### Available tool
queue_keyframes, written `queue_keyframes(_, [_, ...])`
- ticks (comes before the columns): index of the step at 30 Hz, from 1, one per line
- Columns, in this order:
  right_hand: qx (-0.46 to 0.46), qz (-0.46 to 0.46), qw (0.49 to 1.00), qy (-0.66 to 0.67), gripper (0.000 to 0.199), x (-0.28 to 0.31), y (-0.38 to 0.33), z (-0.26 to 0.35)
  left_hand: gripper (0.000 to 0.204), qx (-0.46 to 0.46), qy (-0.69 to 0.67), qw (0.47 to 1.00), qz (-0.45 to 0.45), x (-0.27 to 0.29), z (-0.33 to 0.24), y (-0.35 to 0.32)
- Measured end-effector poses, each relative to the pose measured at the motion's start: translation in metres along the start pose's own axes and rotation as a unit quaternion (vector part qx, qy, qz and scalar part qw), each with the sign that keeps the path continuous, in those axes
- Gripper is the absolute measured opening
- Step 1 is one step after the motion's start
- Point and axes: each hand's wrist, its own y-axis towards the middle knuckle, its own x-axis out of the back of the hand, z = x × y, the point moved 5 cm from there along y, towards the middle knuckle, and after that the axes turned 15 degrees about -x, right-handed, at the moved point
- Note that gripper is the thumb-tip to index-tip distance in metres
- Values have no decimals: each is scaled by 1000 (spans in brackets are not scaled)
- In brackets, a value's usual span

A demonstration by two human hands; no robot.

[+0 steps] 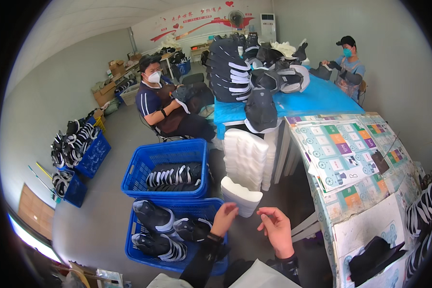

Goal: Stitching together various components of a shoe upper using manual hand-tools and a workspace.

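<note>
My left hand (224, 219) hangs over the right edge of the near blue crate (129, 249), its fingers loosely bent with nothing seen in them. My right hand (277, 231) is opposite it, thumb and fingers apart and no object between them. Just beyond both hands rises a short white padded stack (242, 196), apart from the fingers. Behind that, a taller stack of white moulded pads (245, 161) leans near the blue-covered table. Black shoe uppers with pale grey linings (153, 216) lie in the near crate, left of my left forearm.
Another blue crate (165, 149) holds a row of uppers. Black uppers (228, 72) are piled on the blue table cover (317, 101). A paper-covered bench (341, 197) runs along my right, with black pieces (375, 259). Two masked co-workers (161, 103) sit around the table handling uppers.
</note>
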Motion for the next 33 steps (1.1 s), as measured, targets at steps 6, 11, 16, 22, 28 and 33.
queue_keyframes(6, [-91,10,981,170,12,9,-23,78,29,-47,48,998,-7,-81,-142,117])
queue_keyframes(11, [-160,8,976,151,11,13,-67,180,30,-177,145,973,-24,-98,-315,227])
queue_keyframes(16, [-185,-7,979,89,11,30,-76,233,19,-305,298,904,-7,-89,-446,368])
queue_keyframes(22, [-239,-78,966,58,11,60,-29,247,20,-363,535,761,53,-69,-501,565])
queue_keyframes(28, [-301,-160,938,58,13,68,47,251,31,-307,657,679,116,-59,-465,752])
queue_keyframes(33, [-307,-184,931,66,12,60,97,264,34,-311,671,646,191,-65,-429,843])
